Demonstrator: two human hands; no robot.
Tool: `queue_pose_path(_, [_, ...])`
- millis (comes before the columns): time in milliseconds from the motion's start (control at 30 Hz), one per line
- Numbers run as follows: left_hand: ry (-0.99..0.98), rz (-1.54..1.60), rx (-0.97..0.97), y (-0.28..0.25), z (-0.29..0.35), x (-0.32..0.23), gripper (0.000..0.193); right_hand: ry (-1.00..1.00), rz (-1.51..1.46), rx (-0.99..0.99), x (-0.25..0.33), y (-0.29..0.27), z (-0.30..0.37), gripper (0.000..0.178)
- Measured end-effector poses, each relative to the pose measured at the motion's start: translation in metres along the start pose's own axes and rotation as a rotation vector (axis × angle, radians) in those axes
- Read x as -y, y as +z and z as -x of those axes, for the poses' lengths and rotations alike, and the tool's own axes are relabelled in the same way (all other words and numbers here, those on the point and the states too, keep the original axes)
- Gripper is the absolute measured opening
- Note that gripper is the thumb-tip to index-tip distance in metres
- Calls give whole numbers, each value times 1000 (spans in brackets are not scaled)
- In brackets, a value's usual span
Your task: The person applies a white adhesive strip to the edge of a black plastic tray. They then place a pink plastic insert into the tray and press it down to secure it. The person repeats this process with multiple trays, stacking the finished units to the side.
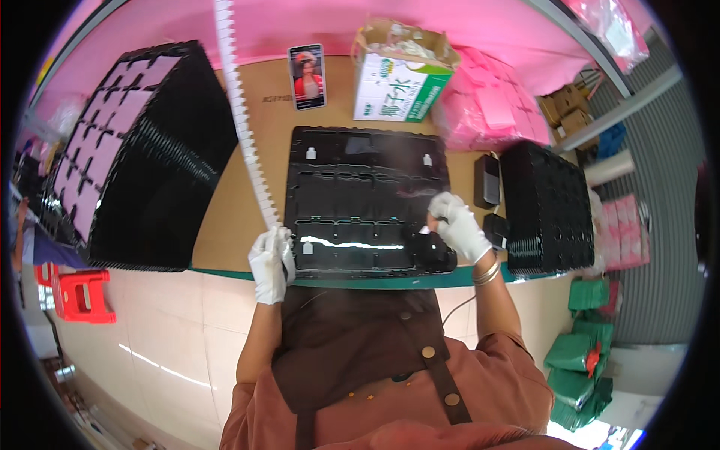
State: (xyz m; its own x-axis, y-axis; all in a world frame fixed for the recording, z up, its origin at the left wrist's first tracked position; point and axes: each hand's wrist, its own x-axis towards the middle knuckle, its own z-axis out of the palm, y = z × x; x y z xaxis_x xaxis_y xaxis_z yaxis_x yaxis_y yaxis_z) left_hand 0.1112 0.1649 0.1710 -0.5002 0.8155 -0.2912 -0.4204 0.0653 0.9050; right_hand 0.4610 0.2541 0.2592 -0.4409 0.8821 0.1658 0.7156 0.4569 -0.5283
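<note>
From the wearer's head, a wide fisheye view is aimed steeply down at the desk (221,225), taken at close range; the wearer's torso (382,360) is seen at six o'clock, the pink cloth (315,22) at twelve.

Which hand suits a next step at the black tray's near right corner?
Probably the right hand: it's over that side of the tray, a white tag at its fingers. The left hand is at the opposite edge.

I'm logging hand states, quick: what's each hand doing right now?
Left hand: closed, apparently holding the white strip.
Right hand: curled at a white tag over the black tray; grip unclear.
</note>
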Motion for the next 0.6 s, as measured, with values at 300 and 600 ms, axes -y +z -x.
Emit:
queue_pose_path(300, [126, -167, 1, 3, 2, 10, 22, 214, 154, -97, -24, 34, 68, 19])
queue_pose_path(600, [209, -209, -11, 3, 5, 15, 21, 279, 109, -70, -30, 34, 70, 28])
